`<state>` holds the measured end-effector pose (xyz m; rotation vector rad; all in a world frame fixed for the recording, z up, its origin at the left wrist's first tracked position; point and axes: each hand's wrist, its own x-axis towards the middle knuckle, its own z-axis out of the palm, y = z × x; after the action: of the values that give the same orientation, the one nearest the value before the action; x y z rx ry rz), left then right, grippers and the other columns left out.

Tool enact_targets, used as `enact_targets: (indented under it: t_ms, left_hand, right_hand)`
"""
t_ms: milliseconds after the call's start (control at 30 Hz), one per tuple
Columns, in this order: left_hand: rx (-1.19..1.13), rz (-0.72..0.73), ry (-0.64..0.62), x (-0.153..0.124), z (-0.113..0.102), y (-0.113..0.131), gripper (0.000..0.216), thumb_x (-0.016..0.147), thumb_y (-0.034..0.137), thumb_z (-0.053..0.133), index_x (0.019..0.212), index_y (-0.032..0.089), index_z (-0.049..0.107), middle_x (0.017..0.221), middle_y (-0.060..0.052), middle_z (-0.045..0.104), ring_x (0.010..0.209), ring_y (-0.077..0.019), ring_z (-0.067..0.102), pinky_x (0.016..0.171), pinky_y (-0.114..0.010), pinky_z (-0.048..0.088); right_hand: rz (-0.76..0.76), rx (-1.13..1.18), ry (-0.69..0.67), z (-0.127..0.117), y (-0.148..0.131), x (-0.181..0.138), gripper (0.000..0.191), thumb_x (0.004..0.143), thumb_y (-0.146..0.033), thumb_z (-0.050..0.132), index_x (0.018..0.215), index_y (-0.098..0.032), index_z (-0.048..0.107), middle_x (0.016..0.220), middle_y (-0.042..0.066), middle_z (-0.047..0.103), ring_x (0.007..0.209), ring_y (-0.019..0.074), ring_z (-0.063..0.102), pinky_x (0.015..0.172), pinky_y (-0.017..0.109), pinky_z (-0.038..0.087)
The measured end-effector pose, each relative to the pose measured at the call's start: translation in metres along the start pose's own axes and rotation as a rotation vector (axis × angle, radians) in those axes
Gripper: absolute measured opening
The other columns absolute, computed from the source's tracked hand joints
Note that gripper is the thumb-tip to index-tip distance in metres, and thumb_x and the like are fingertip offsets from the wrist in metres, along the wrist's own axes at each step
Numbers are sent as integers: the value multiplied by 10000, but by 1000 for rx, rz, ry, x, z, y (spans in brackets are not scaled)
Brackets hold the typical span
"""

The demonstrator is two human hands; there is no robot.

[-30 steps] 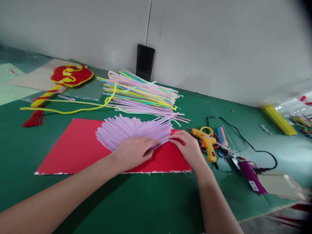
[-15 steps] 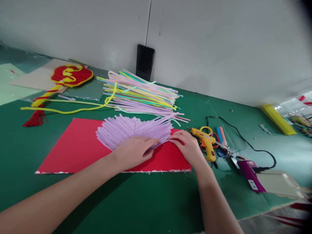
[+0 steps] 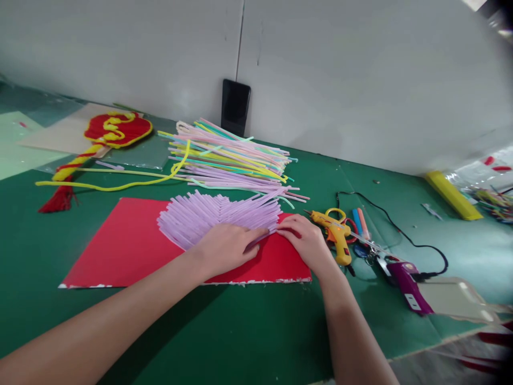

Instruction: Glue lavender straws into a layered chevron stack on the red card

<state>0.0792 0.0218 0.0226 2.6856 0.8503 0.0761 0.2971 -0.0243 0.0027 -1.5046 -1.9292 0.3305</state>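
Note:
A fan-shaped layer of lilac pipe cleaners lies on a red board, its stems meeting in a V down the middle. My left hand rests over its lower edge, index finger stretched along the lowest stem at the right and thumb apart below it. At the right end of that lilac pipe cleaner, my right hand has its fingertips closed together in a pinch. Part of the lilac layer is hidden beneath my left hand.
Loose pastel pipe cleaners lie behind the board. A yellow glue gun, its cord and a purple power strip are at the right. A red and yellow fan lies at the back left; a phone leans on the wall.
My left index finger has slid slightly right along the lower edge, towards my right fingertips. My right hand keeps its pinch at nearly the same spot. The view has shifted slightly.

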Motion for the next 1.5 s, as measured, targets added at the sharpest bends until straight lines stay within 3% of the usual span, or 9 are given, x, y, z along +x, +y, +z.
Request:
enact_targets:
  t_ms: [1500]
  left_hand:
    - [28,29,11,-1,3,0,415,922,294,424,1336,277,458,948,-50,711,812,-240,667,655,-315,464]
  right_hand:
    - [-4,8,-7,0,-2,-1,93,867,-209,572,868,-231,662,880,36,672,873,185,618,833,336,488]
